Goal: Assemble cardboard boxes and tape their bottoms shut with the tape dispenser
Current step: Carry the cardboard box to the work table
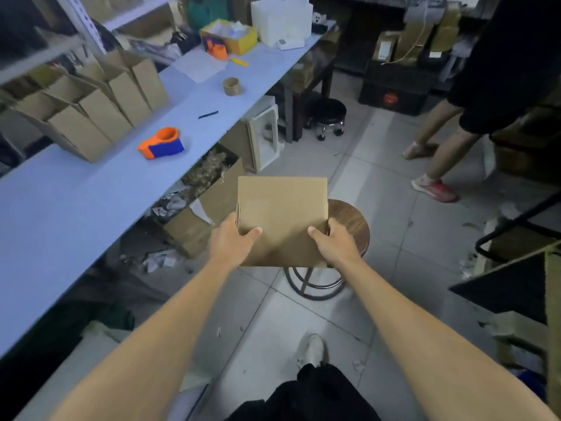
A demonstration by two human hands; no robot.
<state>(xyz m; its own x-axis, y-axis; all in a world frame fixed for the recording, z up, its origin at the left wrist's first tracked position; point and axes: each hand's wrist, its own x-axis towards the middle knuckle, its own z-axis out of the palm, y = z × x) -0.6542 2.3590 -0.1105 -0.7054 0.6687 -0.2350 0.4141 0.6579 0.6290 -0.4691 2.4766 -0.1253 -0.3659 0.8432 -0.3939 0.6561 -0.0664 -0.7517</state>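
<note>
Here: thumbs pressed on top face of flat cardboard box [282,214], remaining fingers hidden under it. Left hand [232,241] grips box's near-left corner, right hand [335,243] grips near-right corner. Box held level in air, above wooden stool [352,221]. Tape dispenser [162,143], orange and blue, lies on long table [60,208], well left of stool. Row of assembled boxes [100,107] stands behind dispenser.

Flattened box [282,214]: matt brown cardboard. Stool seat [352,223]: glossy dark wood. Tape dispenser [162,143]: orange and blue plastic.
</note>
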